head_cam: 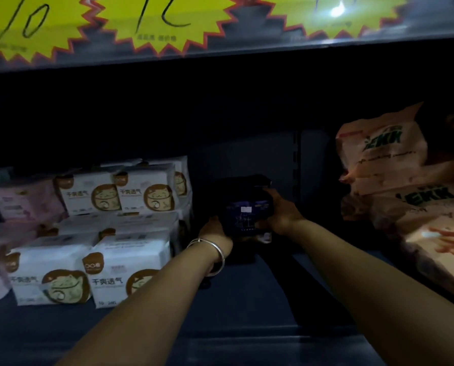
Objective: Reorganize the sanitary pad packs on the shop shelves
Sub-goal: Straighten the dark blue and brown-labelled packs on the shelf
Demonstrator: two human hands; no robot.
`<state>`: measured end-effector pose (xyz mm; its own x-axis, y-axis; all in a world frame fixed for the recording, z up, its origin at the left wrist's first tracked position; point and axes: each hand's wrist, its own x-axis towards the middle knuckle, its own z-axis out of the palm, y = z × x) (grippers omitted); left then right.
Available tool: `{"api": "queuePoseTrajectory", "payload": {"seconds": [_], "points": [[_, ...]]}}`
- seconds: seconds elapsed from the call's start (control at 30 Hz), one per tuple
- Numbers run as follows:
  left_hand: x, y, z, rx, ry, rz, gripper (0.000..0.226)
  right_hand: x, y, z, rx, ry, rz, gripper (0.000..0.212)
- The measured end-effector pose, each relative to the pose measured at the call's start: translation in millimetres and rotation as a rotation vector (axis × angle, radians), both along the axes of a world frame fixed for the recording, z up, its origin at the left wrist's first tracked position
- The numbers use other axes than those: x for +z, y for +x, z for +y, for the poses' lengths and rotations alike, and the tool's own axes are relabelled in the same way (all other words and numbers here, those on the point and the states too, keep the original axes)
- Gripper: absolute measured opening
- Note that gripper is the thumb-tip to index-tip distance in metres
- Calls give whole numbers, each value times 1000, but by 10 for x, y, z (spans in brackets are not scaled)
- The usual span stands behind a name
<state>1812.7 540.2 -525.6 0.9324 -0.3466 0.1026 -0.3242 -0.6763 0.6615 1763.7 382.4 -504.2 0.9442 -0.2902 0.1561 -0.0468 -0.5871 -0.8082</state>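
Both hands reach deep into the dim shelf point(247, 299) — left hand point(215, 231) and right hand point(281, 212) each grasp a dark pack point(247, 210) between them, its print unreadable. White packs point(94, 233) sit stacked left, peach packs point(395, 175) right — partly cut off.

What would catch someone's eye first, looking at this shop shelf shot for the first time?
Probably the yellow starburst price tags along the shelf edge at the top, bright against the dark shelf. Next, the white packs with a cat drawing stacked at left, and the peach packs piled at right. In the dim middle gap, the left hand and right hand grip a dark pack from either side.
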Motion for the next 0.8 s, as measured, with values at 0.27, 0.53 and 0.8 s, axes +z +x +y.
{"api": "queuePoseTrajectory", "payload": {"seconds": [0.27,0.53,0.8], "points": [[80,-375,151,-31,114,-100,50,-44,-305,154,-141,-207,24,112],[44,-1478,436,-171,190,-416,36,-197,-1564,604,-69,-723,-85,52],[-918,-2592,713,-190,287,-418,44,-1364,-2867,778,-34,-794,-119,53]]}}
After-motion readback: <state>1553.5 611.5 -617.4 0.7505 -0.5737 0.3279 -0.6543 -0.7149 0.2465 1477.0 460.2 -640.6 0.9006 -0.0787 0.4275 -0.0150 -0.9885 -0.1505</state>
